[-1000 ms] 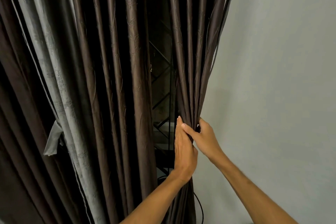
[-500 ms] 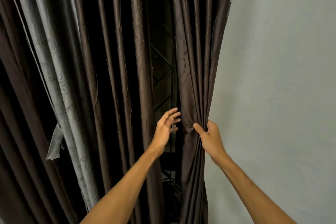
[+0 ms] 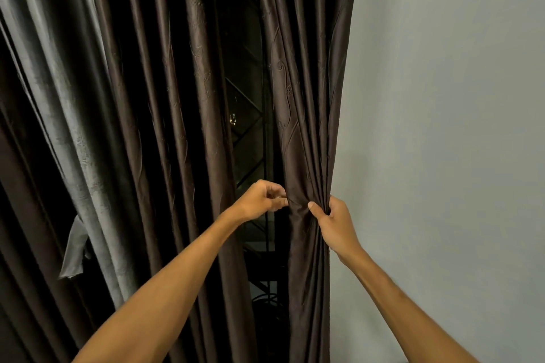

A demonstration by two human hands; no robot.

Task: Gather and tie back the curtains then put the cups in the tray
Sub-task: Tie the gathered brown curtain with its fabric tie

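Note:
A dark brown patterned curtain hangs in long folds. Its right panel (image 3: 306, 115) is bunched against the wall, and my right hand (image 3: 331, 221) grips that bunch at waist height. My left hand (image 3: 261, 200) is beside it on the left, fingers curled and pinching the panel's left edge. The left panel (image 3: 165, 127) hangs loose to the left of a narrow gap. No cups or tray are in view.
A grey strip of fabric (image 3: 72, 247), a tie-back or lining tab, dangles at the far left over a paler grey curtain fold (image 3: 59, 97). Through the gap a dark window with a metal grille (image 3: 247, 115) shows. A plain grey wall (image 3: 442, 127) fills the right side.
My left hand let go of the bunch, swung out to the left with fingers apart, then came back and closed on the panel's left edge. My right hand kept its grip.

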